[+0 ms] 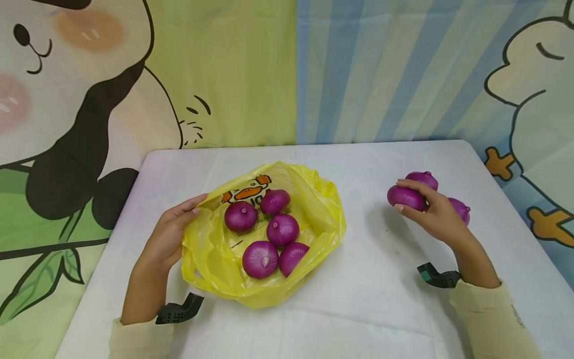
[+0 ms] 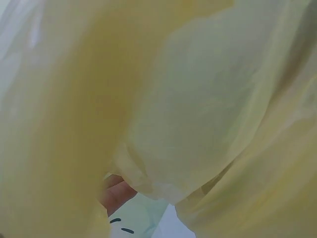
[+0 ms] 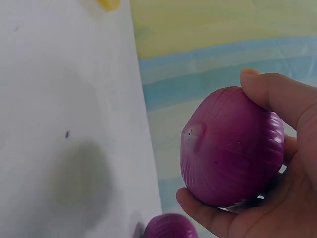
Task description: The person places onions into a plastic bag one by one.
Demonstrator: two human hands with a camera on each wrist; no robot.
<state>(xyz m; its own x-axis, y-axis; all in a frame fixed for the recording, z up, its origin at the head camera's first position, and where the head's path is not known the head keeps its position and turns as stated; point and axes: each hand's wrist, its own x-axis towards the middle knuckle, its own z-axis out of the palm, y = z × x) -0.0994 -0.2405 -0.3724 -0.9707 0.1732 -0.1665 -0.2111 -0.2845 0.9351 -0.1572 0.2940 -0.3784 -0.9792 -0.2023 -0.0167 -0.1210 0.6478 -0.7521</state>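
Nearest were two cream-coloured sleeves (image 1: pixel 141 341), with a black device (image 1: pixel 180 310) at each wrist. The left hand (image 1: pixel 168 232) pinched, between thumb and fingers, the left edge of a thin yellow plastic bag (image 1: pixel 197 252). The mouth of this bag was wide open, and inside it lay five shiny, round, purple onions (image 1: pixel 283 230), close together. The bag's edge covered a part of the lower right one. On the inner wall behind them, an orange and black print (image 1: pixel 248 192) was visible.

To the right, outside the bag and well apart from it, the right hand (image 1: pixel 437 214) gripped one more round purple onion (image 1: pixel 405 198). The thumb and fingers were curled around its opposite sides, and its pale tip pointed away from the palm. Two loose purple onions (image 1: pixel 423 178) were just beside this hand, each partly hidden; whether they touched it, I could not tell.

Under everything was a white-covered table (image 1: pixel 358 309); beyond it hung a printed, striped curtain (image 1: pixel 343 75).
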